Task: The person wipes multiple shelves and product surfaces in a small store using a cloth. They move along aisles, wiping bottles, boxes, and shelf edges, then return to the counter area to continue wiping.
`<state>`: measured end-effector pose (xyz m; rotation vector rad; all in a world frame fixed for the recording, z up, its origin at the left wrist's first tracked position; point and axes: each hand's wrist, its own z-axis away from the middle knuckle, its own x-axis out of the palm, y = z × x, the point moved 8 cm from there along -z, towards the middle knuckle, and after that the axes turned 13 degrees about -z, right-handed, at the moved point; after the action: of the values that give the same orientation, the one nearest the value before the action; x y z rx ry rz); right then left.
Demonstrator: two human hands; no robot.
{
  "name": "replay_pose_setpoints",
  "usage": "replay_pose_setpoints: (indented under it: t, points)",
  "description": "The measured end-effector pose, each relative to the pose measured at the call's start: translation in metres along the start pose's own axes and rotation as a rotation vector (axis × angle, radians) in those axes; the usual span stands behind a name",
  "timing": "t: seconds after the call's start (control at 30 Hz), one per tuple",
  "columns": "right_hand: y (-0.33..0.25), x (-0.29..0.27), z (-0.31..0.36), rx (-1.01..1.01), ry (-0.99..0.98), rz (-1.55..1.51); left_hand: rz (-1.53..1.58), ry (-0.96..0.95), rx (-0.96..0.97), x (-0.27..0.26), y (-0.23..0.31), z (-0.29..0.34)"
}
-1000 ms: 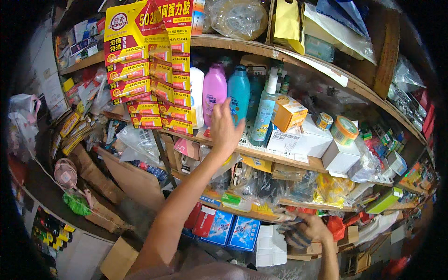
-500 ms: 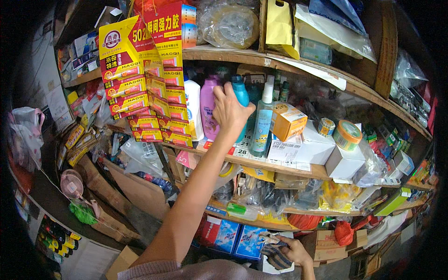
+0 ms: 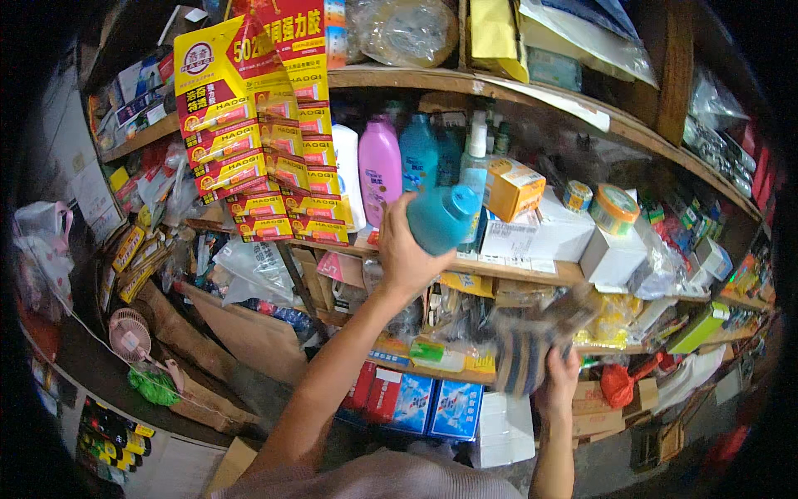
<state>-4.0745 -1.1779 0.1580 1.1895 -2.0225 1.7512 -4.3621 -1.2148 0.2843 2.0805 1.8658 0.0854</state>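
Observation:
My left hand (image 3: 409, 258) is wrapped round a teal plastic bottle (image 3: 439, 221), held in front of the shelf edge with its cap tilted toward me. Behind it a second teal bottle (image 3: 418, 154) stands on the shelf, beside a pink bottle (image 3: 380, 166) and a white bottle (image 3: 347, 179). To its right is a clear spray bottle (image 3: 475, 154), partly hidden by the held bottle. Lower down on the right, my right hand (image 3: 559, 378) grips a dark striped cloth (image 3: 524, 353), which is smeared by motion.
Glue cards (image 3: 258, 141) hang in front of the shelf on the left. An orange box (image 3: 513, 190), white boxes (image 3: 615, 254) and a tape roll (image 3: 617, 208) sit right of the bottles. Blue packages (image 3: 455, 409) are below. A small pink fan (image 3: 130, 334) stands far left.
My left hand has lifted a teal bottle off the shelf and brought it toward me, uncovering another teal bottle behind. My right hand has risen with the cloth.

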Motion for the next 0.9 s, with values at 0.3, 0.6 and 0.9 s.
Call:
replay_pose_setpoints:
  t: [0.3,0.6,0.9]
  points:
    - [-0.013,0.15,-0.031,-0.656,-0.272,0.717,0.162,-0.672,-0.16,-0.017,0.043,0.098]
    - [0.085,0.088,-0.073,0.481,-0.456,-0.531,1.271,-1.545,-0.569,-0.011,0.058,0.187]
    - [0.08,0.073,-0.048,0.099,-0.069,-0.005,0.79,-0.922,-0.722,0.006,0.028,0.174]
